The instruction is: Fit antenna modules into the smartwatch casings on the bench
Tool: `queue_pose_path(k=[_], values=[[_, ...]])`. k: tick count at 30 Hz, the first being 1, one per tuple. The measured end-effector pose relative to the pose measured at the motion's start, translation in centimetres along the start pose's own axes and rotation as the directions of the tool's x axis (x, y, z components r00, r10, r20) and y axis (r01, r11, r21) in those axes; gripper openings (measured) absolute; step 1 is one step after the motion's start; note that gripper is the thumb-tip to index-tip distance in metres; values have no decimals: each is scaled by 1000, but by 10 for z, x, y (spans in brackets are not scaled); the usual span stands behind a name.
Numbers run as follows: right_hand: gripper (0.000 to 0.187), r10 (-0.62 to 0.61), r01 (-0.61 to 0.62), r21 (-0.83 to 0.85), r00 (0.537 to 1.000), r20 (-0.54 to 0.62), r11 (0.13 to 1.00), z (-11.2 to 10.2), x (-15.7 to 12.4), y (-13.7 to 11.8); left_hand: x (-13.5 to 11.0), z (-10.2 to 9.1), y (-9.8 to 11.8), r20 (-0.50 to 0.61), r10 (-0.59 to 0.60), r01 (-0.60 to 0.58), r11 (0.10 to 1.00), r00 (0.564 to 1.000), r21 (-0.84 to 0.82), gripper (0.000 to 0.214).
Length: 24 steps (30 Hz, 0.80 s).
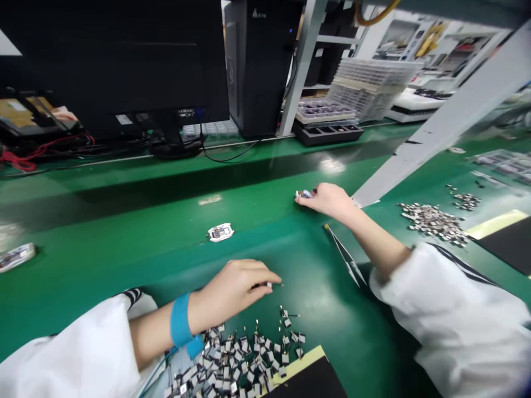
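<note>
My left hand (234,287), with a blue wrist strap, rests on the green bench with its fingers pinched on a small silver component (269,285), just above a heap of several like parts (240,359). My right hand (327,199) reaches out to the green conveyor belt and grips a small white circuit board (303,194) at its fingertips. A second small white board (220,232) lies on the belt between my hands. Tweezers (342,255) lie under my right forearm.
A black monitor (120,61) and computer tower (259,61) stand behind the belt, with stacked trays (365,83) at the right. Another pile of silver parts (433,221) lies far right. A slanted grey frame bar (448,110) crosses above. One more board (14,257) lies at the left edge.
</note>
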State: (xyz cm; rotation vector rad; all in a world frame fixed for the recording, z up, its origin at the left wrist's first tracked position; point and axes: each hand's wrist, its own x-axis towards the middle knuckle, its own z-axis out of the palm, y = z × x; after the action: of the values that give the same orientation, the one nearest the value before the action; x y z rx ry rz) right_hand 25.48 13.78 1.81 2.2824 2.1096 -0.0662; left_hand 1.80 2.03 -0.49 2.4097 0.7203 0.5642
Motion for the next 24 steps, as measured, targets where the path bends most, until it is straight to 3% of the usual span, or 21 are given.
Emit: queue_pose_path(k=[3,6,9,11,13,16,17,18,20,22,24], values=[[49,-93,95,-10,991,93,995,1,-53,-21,0,-8,2,-58,-81,81,997,995,-3,18],[51,-176,185,-67,976,126,980,4,-97,-39,-2,-18,-4,-46,-156,160,981,987,107,21],[58,-243,256,-62,956,165,965,1,-112,-44,-4,-28,-24,-84,-244,257,938,966,231,21],[49,-352,351,30,925,142,936,-4,-108,-41,-6,-34,-40,-136,-291,318,909,947,268,21],[30,-565,546,189,822,70,817,-9,-100,-36,-8,-41,-54,-198,-336,381,886,921,264,20],[33,-832,774,364,555,5,519,-8,-93,-36,-10,-51,-60,-296,-388,449,876,873,175,19],[28,-863,797,378,506,10,471,-5,-93,-38,-10,-53,-56,-310,-393,448,885,866,128,19],[22,-875,805,383,484,15,452,0,-94,-41,-10,-55,-50,-309,-385,429,899,870,84,18],[19,-863,790,398,504,13,467,10,-98,-49,-9,-55,-31,-265,-319,342,938,910,46,16],[14,-829,751,441,558,-27,491,20,-102,-57,-9,-50,-10,-173,-195,212,973,965,87,15],[9,-775,713,495,621,-118,496,28,-105,-62,-9,-39,5,-58,-86,94,986,995,137,18]])
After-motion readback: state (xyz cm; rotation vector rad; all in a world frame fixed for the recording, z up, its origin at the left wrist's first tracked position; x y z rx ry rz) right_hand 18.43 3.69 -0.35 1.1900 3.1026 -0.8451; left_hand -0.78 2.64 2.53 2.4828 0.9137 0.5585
